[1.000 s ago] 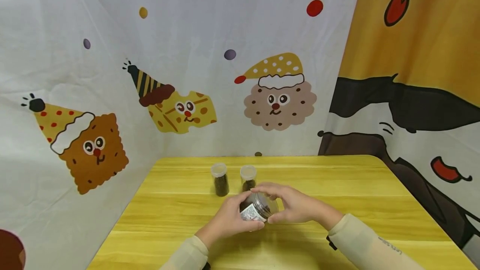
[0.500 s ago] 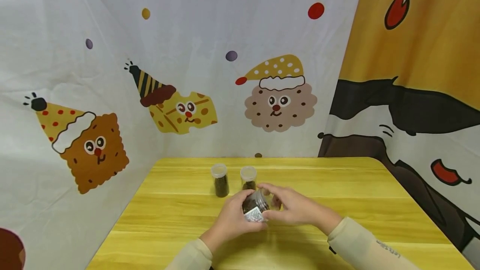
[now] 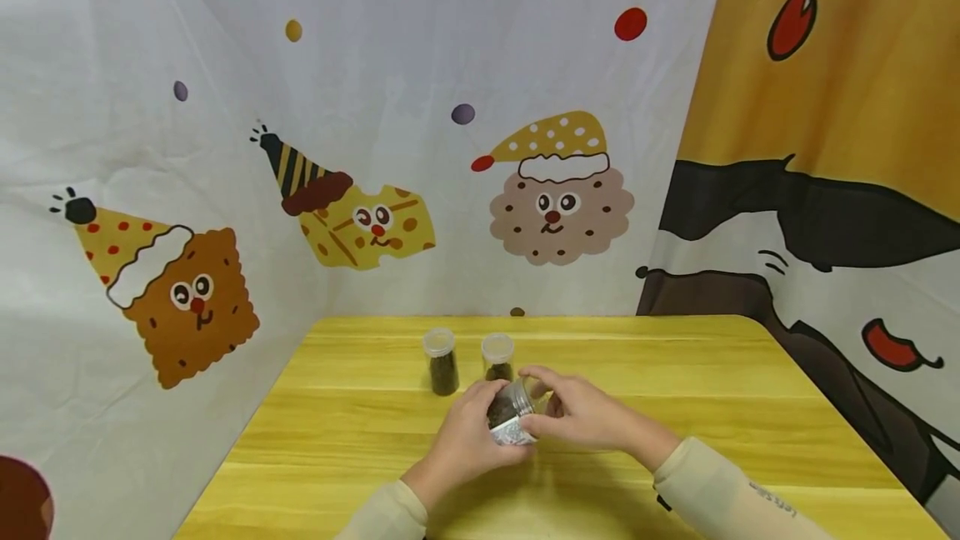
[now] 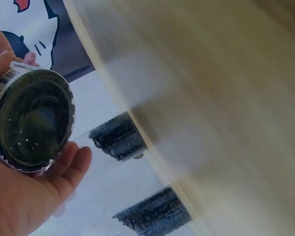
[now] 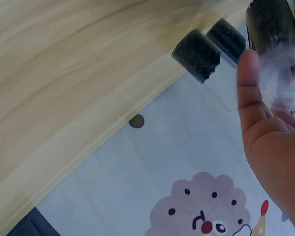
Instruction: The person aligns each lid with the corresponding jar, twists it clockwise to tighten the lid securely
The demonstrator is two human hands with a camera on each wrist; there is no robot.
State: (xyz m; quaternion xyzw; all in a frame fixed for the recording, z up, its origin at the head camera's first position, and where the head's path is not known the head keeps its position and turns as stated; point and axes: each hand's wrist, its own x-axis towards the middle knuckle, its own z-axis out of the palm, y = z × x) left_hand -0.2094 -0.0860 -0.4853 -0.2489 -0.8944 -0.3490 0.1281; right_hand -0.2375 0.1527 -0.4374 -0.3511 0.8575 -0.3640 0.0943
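Note:
A small clear jar (image 3: 501, 412) with dark contents and a white label lies tilted in my left hand (image 3: 467, 433), whose fingers and thumb wrap around its body. Its round base (image 4: 37, 120) faces the left wrist camera. My right hand (image 3: 583, 413) curls its fingers and thumb around a clear lid (image 5: 281, 73) at the jar's threaded mouth. Whether the lid still touches the threads is hard to tell. Both hands are above the table's middle, just in front of two upright jars.
Towards the back of the yellow wooden table (image 3: 360, 407) stand two clear-capped jars of dark bits, a left one (image 3: 443, 369) and a right one (image 3: 498, 350) partly behind the hands. A printed cloth (image 3: 390, 65) hangs behind the table.
The held jar has turned more upright, and its label has shifted slightly. The right fingers have closed in around the lid, which showed more widely before. Both standing jars stay in place.

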